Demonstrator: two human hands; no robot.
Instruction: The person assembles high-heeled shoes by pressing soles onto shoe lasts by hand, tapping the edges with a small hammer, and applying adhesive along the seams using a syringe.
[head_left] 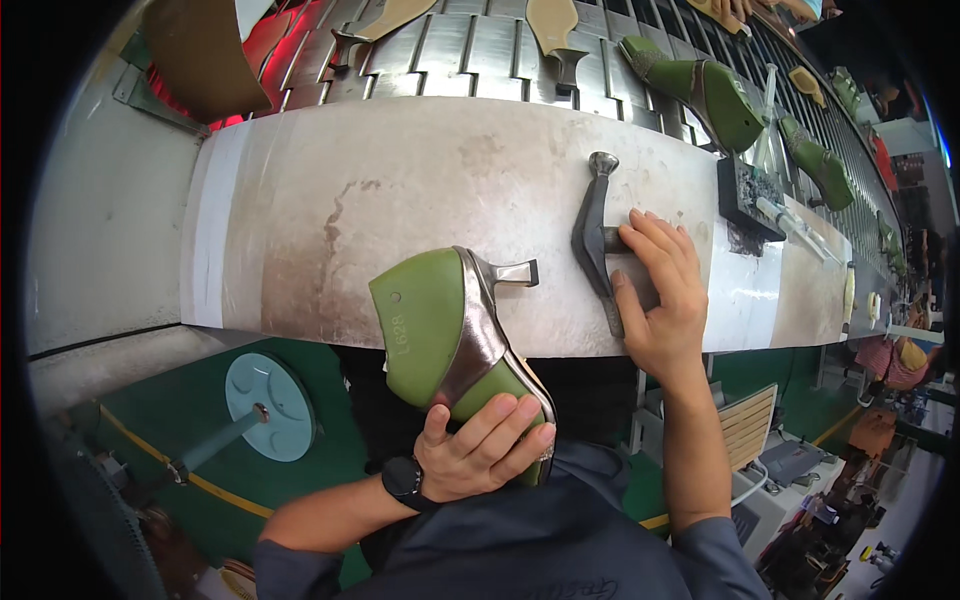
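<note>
My left hand (pixel 478 450), with a dark watch at its wrist, is wrapped over the front of a high-heeled shoe (pixel 482 340) at the near edge of the bench. The shoe has metallic bronze straps and sits on a green shoe last (pixel 420 320). Its slim heel points right, and its toe end is partly hidden by my fingers. To the right, my right hand (pixel 665 290) closes over the handle of a hammer (pixel 592 235) lying on the bench. The dark curved hammer head shows beside my fingertips; much of the handle is hidden under the hand.
Beyond the pale bench (pixel 430 170) runs a metal slat conveyor (pixel 440 55) carrying soles with heels (pixel 553 30) and more shoes on green lasts (pixel 700 90). A black block (pixel 748 200) with brushes stands at the right. A round blue plate (pixel 268 405) is below left.
</note>
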